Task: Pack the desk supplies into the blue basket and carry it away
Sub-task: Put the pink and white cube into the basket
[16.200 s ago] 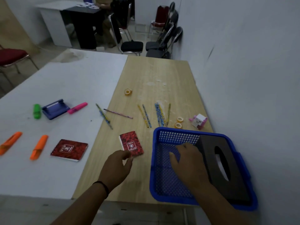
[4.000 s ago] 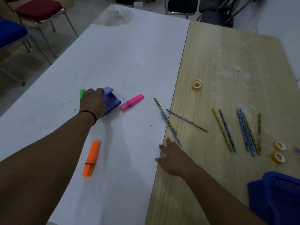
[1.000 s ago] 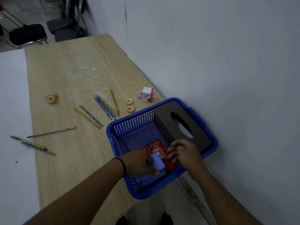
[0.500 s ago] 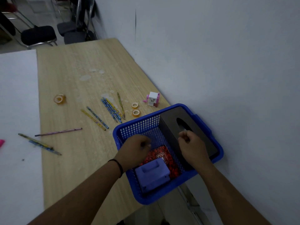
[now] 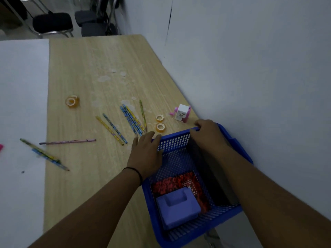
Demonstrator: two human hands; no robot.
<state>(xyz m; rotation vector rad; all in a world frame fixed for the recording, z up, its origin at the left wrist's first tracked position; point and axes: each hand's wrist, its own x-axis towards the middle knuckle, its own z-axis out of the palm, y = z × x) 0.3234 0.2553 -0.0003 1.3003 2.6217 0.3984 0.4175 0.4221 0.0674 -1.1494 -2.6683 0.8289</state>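
Both hands sit on the far rim of the blue basket (image 5: pixel 179 138), which stands at the near right corner of the wooden table (image 5: pixel 100 72) beside the wall, its near end seeming to hang past the table edge. Left hand (image 5: pixel 146 151) lies flat at the far-left corner, fingers spread and mostly straight, the thumb hooking the mesh wall, nothing held. Right hand (image 5: pixel 208 134) curls over the far-right rim; fingers bent around the edge, holding the basket only.

Step in hand looks like shifting the basket closer to the loose items, or reaching past it for them. Doing it well: slide the basket flat and fully onto the table so it cannot tip, then gather the pencils (image 5: pixel 132 120) as one bundle rather than one by one, since they roll. The two small tape rolls (image 5: pixel 160 122) just beyond the rim are the easy next grab, then the pink-and-white sharpener (image 5: pixel 181 113) near the wall.

Basket contents: a purple hole punch (image 5: pixel 177 206) at the near end, resting on a red notebook (image 5: pixel 172 183); a dark tissue box (image 5: pixel 206 169) along the right side, mostly hidden under the right forearm.

Outside it: one more tape roll (image 5: pixel 72 101) well apart to the left, a pink pencil (image 5: pixel 67 141), and two pencils (image 5: pixel 43 153) on the adjoining white table (image 5: pixel 19 86).
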